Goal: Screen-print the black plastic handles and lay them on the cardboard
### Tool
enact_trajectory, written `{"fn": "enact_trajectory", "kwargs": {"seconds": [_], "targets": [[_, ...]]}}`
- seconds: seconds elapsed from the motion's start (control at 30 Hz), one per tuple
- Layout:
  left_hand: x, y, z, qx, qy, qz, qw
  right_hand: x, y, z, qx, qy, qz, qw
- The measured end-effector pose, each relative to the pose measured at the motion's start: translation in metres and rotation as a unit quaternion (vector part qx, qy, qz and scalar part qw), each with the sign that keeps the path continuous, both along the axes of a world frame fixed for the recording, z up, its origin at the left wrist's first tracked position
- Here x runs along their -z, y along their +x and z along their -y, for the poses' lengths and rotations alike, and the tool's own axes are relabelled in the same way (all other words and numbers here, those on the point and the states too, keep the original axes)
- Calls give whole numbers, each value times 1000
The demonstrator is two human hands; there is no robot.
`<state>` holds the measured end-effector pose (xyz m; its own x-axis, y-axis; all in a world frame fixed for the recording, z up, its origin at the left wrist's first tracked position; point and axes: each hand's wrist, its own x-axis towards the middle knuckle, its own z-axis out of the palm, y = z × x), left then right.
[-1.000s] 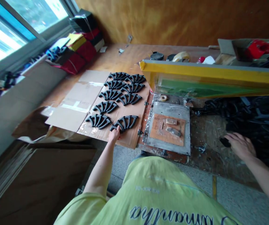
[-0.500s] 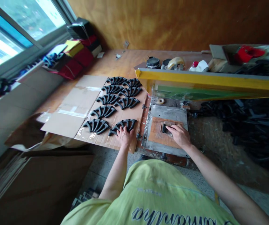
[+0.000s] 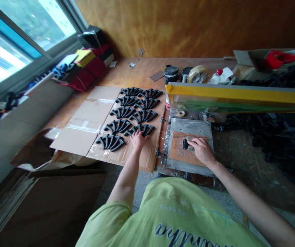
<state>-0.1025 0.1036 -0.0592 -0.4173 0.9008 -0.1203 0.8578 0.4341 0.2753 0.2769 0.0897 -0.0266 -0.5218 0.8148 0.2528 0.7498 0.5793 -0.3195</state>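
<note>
My left hand (image 3: 138, 140) reaches over a fan-shaped group of black curved parts (image 3: 147, 130), its fingers spread across the near edge and closed on them. More such fans (image 3: 123, 112) lie in two columns on a flat cardboard sheet (image 3: 137, 159). At the right, my right hand (image 3: 201, 149) pinches a short black part (image 3: 185, 144) between thumb and fingers. That part lies on an orange-brown board (image 3: 175, 154) fixed on a grey metal plate (image 3: 173, 164). Its exact kind cannot be made out, and the fingers cover its right end.
A frame with a yellow-taped edge (image 3: 229, 92) slants above the plate's far side. Black jars (image 3: 171, 73), a tape roll (image 3: 198, 73) and a cardboard box (image 3: 243, 61) stand behind it. Dark parts (image 3: 278, 137) are heaped at the right. Red boxes (image 3: 93, 67) line the window side.
My left hand has slid the nearest right-hand fan forward, closer to the fan behind it. My right hand stays on the black part on the board. The view has shifted slightly.
</note>
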Motion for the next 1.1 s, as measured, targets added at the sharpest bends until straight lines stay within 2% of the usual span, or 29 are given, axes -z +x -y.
{"fn": "enact_trajectory", "kwargs": {"seconds": [0.1,0.2,0.27,0.3,0.37,0.43,0.47,0.53,0.57,0.6,0.63,0.7,0.77,0.83,0.9,0.97,1.03,1.1], "targets": [[-3,-2,-4,-8,6,-5,1000,-8,-6,0,4,0,0,1000],[-23,13,-11,-24,78,48,996,-9,-14,1,-28,5,28,999],[-52,30,-24,-6,158,175,972,-5,-18,4,-66,-2,62,996],[-71,40,-33,11,200,256,946,-3,-19,6,-84,-8,78,993],[-114,62,-50,50,270,407,871,-1,-18,13,-112,-17,96,989],[-156,84,-60,94,296,498,810,-2,-14,21,-158,-21,92,983],[-174,94,-61,112,298,526,789,-5,-10,25,-189,-24,81,978],[-198,110,-55,135,295,556,765,-13,4,28,-228,-27,50,972],[-204,115,-47,138,291,565,760,-19,15,26,-218,-29,33,975],[-206,118,-38,137,284,572,757,-25,28,22,-176,-29,13,984],[-205,118,-27,132,273,579,757,-31,43,15,-108,-27,-6,994],[-193,114,0,111,229,590,766,-44,75,-3,38,-20,-39,998],[-171,106,27,82,158,588,789,-58,98,-22,143,-3,-59,988],[-142,102,50,55,83,584,806,-72,100,-40,191,21,-78,978],[-110,102,65,36,37,586,809,-85,78,-53,195,49,-90,975],[-82,106,72,16,25,588,809,-93,43,-61,152,63,-68,984],[-63,110,73,-2,22,575,817,-96,10,-65,101,50,-11,994],[-53,112,72,-8,16,560,828,-92,-12,-63,69,7,53,996]]}}
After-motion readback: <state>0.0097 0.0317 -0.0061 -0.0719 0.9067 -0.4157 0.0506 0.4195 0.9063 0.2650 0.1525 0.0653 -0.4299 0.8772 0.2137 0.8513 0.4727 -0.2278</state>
